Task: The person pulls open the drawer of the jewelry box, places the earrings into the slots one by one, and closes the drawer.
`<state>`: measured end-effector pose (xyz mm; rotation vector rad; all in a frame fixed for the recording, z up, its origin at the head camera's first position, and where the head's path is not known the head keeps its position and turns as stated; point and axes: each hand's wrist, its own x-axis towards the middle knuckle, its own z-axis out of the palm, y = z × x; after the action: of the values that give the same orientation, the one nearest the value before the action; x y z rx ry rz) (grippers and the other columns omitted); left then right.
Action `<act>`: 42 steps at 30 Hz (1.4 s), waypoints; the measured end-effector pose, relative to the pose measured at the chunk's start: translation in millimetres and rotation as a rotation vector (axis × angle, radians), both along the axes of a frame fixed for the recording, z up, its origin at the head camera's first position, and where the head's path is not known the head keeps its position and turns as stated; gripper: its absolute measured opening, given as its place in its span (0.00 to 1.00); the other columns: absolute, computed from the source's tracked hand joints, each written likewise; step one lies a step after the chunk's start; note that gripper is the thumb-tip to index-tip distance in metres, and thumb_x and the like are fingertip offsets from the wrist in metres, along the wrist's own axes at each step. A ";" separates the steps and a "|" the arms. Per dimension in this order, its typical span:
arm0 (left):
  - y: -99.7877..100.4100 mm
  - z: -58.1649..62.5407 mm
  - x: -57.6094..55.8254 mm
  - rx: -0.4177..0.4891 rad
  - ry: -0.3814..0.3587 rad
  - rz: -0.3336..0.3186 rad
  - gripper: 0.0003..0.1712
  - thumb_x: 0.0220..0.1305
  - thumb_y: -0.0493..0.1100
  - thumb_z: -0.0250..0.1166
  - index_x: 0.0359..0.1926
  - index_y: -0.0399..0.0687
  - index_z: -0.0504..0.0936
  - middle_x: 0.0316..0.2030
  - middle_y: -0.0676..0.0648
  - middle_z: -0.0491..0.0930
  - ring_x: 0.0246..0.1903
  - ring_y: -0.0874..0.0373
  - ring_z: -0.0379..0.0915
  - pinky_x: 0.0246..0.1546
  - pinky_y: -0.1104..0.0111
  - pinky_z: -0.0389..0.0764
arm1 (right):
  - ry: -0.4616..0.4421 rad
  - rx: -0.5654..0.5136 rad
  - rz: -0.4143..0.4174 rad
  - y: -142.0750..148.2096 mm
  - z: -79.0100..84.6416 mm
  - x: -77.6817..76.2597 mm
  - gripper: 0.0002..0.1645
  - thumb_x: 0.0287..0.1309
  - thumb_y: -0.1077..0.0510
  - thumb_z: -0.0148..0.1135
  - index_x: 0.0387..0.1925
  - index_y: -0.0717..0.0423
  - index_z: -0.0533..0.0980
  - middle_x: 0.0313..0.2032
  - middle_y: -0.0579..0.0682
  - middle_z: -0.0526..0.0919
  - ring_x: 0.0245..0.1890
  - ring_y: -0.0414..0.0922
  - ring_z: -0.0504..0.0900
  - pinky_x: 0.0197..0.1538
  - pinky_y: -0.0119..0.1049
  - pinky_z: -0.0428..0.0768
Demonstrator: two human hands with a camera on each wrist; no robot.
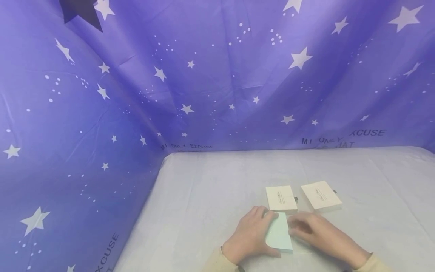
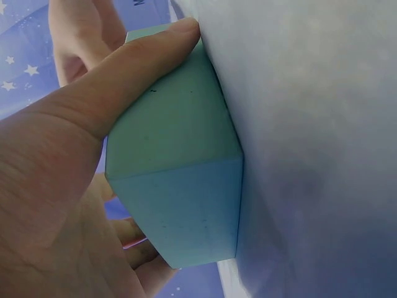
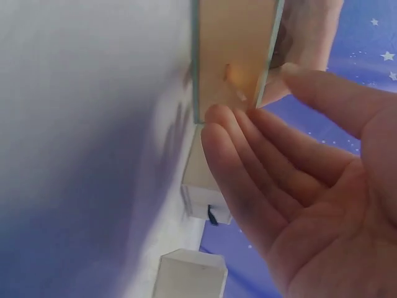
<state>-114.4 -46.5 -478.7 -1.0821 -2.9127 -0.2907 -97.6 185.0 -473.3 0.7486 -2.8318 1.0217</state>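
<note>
A mint-green box (image 1: 279, 234) lies on the pale cloth in front of me. My left hand (image 1: 247, 233) grips it from the left, thumb (image 2: 142, 61) along the near side and fingers towards its far side. In the right wrist view the box's right end is a tan panel (image 3: 239, 37) framed by green edges, with a small pull loop (image 3: 234, 84) on it. My right hand (image 1: 317, 230) is beside that end, its fingers nearly straight and fingertips (image 3: 218, 115) close to the panel's lower edge in that view. Nothing is held in the right hand.
Just beyond the green box lies a cream box (image 1: 276, 196) with printed script and a dark tab on its right. A second cream box (image 1: 321, 195) is to the right of it, turned slightly. A purple star-patterned curtain (image 1: 217, 75) hangs behind and left of the table (image 1: 190, 196).
</note>
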 end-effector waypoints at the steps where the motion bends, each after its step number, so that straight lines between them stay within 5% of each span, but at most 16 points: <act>1: -0.2 0.4 -0.1 -0.001 -0.003 0.002 0.56 0.32 0.73 0.77 0.64 0.60 0.70 0.49 0.60 0.70 0.47 0.70 0.65 0.45 0.82 0.71 | 0.022 -0.003 -0.007 -0.9 0.7 0.9 0.20 0.54 0.47 0.71 0.47 0.51 0.82 0.42 0.42 0.86 0.41 0.39 0.83 0.45 0.41 0.83; 8: -0.3 3.3 0.6 -0.008 -0.004 0.010 0.56 0.32 0.73 0.77 0.63 0.60 0.70 0.49 0.60 0.70 0.47 0.70 0.65 0.45 0.82 0.71 | 0.192 -0.012 0.023 -7.9 -0.3 6.7 0.35 0.48 0.42 0.74 0.56 0.53 0.77 0.54 0.45 0.81 0.53 0.48 0.80 0.60 0.19 0.69; 16: 1.3 3.3 1.5 -0.008 -0.025 0.009 0.55 0.32 0.73 0.78 0.63 0.61 0.70 0.49 0.61 0.70 0.47 0.70 0.65 0.45 0.81 0.71 | 0.111 0.052 0.060 -14.0 -1.5 13.4 0.48 0.41 0.38 0.76 0.60 0.60 0.74 0.60 0.54 0.73 0.53 0.54 0.79 0.53 0.50 0.81; 24: 0.9 3.1 2.7 -0.010 0.015 0.006 0.54 0.32 0.74 0.77 0.62 0.62 0.71 0.49 0.59 0.71 0.47 0.68 0.66 0.42 0.80 0.72 | 0.115 0.068 0.034 -16.9 2.7 17.4 0.44 0.41 0.41 0.76 0.58 0.60 0.77 0.60 0.56 0.74 0.53 0.55 0.80 0.53 0.52 0.80; 33: -2.0 20.5 8.2 0.011 -0.003 0.016 0.54 0.33 0.73 0.77 0.64 0.60 0.73 0.53 0.58 0.73 0.51 0.67 0.68 0.47 0.77 0.75 | 0.156 0.059 0.042 -18.0 13.8 21.3 0.41 0.40 0.38 0.77 0.53 0.59 0.80 0.59 0.56 0.75 0.51 0.54 0.81 0.51 0.49 0.82; 42: -21.5 27.6 2.7 0.124 0.066 0.021 0.54 0.33 0.73 0.77 0.64 0.60 0.74 0.55 0.55 0.74 0.54 0.63 0.69 0.50 0.70 0.78 | 0.230 0.023 0.022 -31.6 28.4 21.4 0.32 0.39 0.50 0.79 0.50 0.54 0.82 0.60 0.57 0.75 0.53 0.55 0.81 0.51 0.49 0.82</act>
<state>-111.7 -68.0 -451.2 -1.0222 -2.8040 -0.4203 -76.2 153.4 -445.0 0.8413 -2.6495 0.8455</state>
